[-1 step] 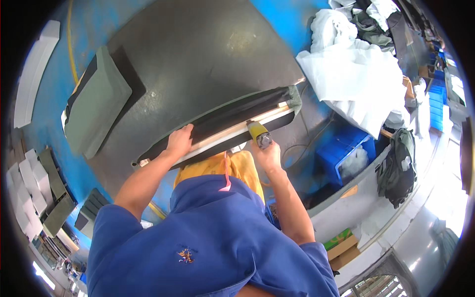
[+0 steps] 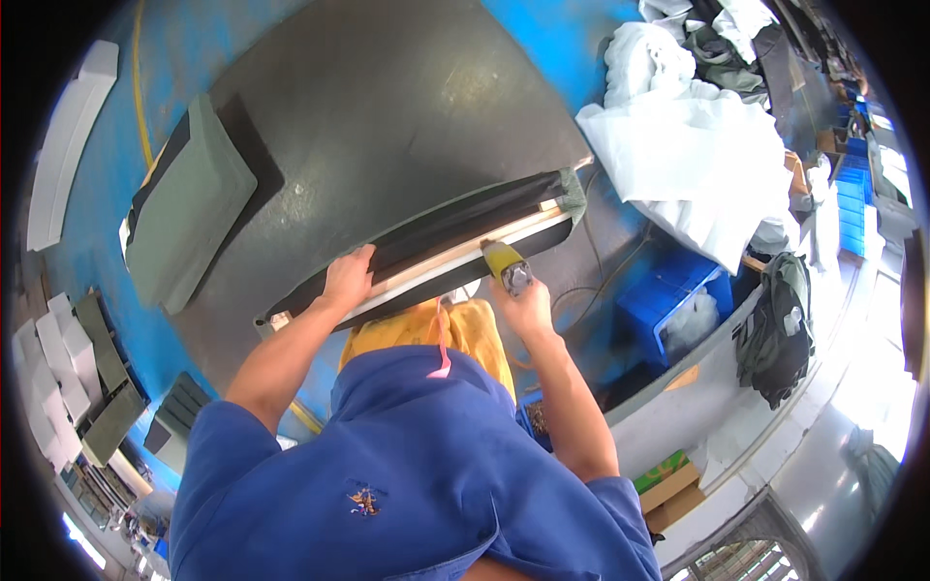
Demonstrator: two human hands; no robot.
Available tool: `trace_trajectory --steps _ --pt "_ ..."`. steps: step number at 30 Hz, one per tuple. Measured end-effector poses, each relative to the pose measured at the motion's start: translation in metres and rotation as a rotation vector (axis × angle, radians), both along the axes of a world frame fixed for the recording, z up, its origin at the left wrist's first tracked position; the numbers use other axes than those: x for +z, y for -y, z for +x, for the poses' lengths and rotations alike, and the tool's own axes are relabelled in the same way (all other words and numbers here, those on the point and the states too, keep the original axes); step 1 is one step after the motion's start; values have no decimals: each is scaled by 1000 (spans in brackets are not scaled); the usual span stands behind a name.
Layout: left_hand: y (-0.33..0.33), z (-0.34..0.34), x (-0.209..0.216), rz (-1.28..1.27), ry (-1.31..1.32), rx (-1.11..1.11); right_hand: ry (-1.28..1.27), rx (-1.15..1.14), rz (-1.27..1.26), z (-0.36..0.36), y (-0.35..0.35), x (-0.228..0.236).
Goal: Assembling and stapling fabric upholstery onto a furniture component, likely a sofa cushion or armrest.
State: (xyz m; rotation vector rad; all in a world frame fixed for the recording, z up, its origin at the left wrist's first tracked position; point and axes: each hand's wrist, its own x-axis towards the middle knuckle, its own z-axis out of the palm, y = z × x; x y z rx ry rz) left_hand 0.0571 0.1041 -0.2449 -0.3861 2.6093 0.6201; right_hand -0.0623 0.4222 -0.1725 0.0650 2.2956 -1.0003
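Near the table [image 2: 368,107], a bin [image 2: 641,302] holds plastic [image 2: 692,320]; left hand [image 2: 347,279] half-open on panel [image 2: 455,217], right hand [image 2: 524,306] gripping tool [image 2: 502,259].

Rail [image 2: 436,263] — pale wood, lining [image 2: 455,230] — matt cloth

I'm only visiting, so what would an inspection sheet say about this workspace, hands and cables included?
Surface: dark worktable, with shiny pale marks.
Job's things: long padded piece, black and green, with a pale strip along it; yellow-and-grey tool at the strip.
Clutter: white sheeting heaped at right; green cushioned piece at left.
Hands: left hand on the padded piece; right hand grips the tool.
Cables: thin cord or hose, looped at right.
Surroundings: blue floor, blue bin.
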Motion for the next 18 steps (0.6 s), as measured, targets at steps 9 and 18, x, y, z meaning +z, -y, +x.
trace_trajectory --steps 9,18 --pt "-24 -25 9 -77 -319 90 -95 676 864 -9 -141 111" --pt "-52 18 9 -32 -178 95 76 74 -28 7 -51 1"
